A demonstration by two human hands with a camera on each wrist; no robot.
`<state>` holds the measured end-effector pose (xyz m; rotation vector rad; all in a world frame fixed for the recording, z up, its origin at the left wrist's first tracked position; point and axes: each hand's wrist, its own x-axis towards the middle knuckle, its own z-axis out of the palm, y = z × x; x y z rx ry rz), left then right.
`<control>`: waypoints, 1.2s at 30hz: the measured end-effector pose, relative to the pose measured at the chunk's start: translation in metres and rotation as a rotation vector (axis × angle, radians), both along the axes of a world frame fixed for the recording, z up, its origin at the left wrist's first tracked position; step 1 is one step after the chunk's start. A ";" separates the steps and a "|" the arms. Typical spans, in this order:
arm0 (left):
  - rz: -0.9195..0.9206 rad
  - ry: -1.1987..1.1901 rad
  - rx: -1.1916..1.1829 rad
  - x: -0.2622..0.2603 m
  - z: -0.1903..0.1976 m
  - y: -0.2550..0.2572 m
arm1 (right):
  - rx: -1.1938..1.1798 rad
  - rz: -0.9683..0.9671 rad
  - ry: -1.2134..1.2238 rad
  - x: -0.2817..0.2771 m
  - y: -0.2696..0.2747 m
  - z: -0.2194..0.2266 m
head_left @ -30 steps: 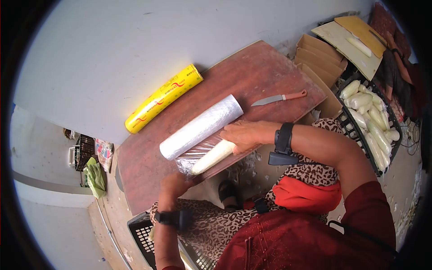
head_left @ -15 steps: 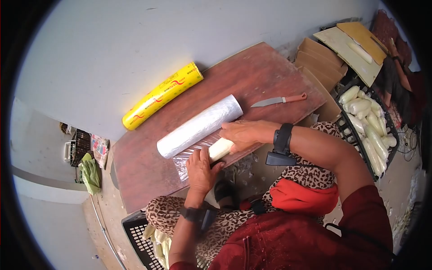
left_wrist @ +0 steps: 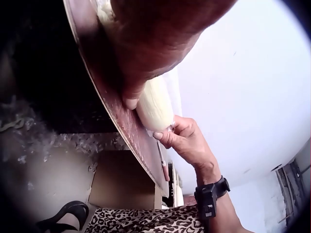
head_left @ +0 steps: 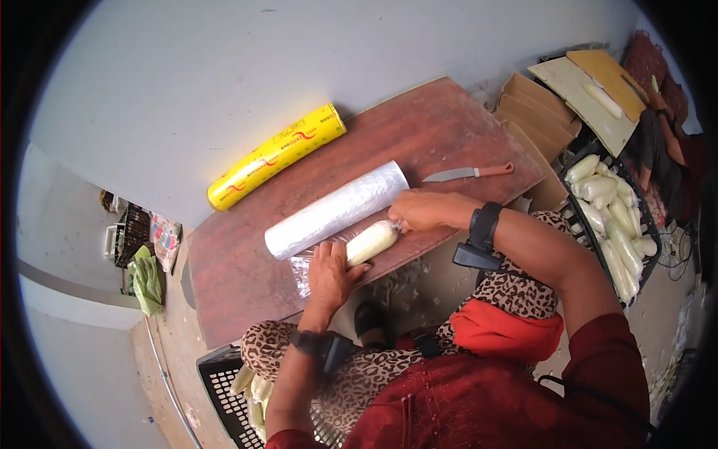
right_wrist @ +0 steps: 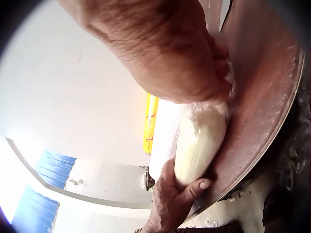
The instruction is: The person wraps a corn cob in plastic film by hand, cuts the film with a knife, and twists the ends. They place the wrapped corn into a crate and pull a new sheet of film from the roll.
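A pale, long vegetable (head_left: 372,243) lies on the table near its front edge, with clear film round its right end. My left hand (head_left: 327,275) grips its left end, thumb on the near side, as the right wrist view also shows for the left hand (right_wrist: 171,203). At the other end my right hand (head_left: 430,211) pinches the gathered film; the left wrist view shows this right hand (left_wrist: 187,141) with thumb and fingers at the tip of the vegetable (left_wrist: 155,104). Just behind lies the clear film roll (head_left: 336,209), a sheet of its film reaching under the vegetable.
Behind the film roll lies a yellow printed roll (head_left: 277,157). A knife (head_left: 467,173) rests at the table's right. Crates of wrapped vegetables stand at the right (head_left: 615,217) and below the table's left (head_left: 250,396). Cardboard boxes (head_left: 535,112) adjoin the right edge.
My left hand has come up from the table's front edge onto the vegetable's left end. My right hand has shifted from lying over the right end to pinching film there, uncovering more of the vegetable.
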<state>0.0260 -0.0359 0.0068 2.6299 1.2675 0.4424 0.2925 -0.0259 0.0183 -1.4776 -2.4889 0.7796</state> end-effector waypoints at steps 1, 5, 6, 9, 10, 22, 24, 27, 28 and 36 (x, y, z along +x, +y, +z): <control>-0.014 -0.016 0.009 -0.001 -0.001 -0.001 | 0.021 0.008 0.017 0.005 -0.001 -0.001; 0.002 -0.011 -0.013 -0.001 0.002 -0.004 | -0.071 -0.001 0.101 0.018 -0.008 0.001; 0.006 -0.008 -0.011 -0.001 0.003 -0.005 | -0.073 -0.003 0.094 0.020 -0.007 -0.003; 0.002 -0.012 -0.006 -0.002 0.003 -0.007 | -0.071 -0.052 -0.040 0.040 -0.011 -0.002; -0.002 -0.015 -0.003 -0.003 0.002 -0.006 | -0.067 -0.076 -0.103 0.043 -0.011 0.002; 0.006 -0.016 0.041 -0.001 0.002 -0.012 | -0.488 -0.435 0.473 0.008 -0.015 -0.009; 0.009 -0.011 0.041 -0.001 0.001 -0.012 | -0.494 -0.433 0.516 0.007 -0.014 -0.012; 0.013 -0.007 0.037 -0.001 0.001 -0.012 | -0.534 -0.393 0.491 0.008 -0.012 -0.013; 0.013 -0.004 0.034 -0.001 0.001 -0.012 | -0.553 -0.374 0.470 0.008 -0.011 -0.013; -0.015 -0.005 0.034 -0.003 0.000 -0.011 | -0.509 -0.486 0.465 0.014 -0.010 -0.014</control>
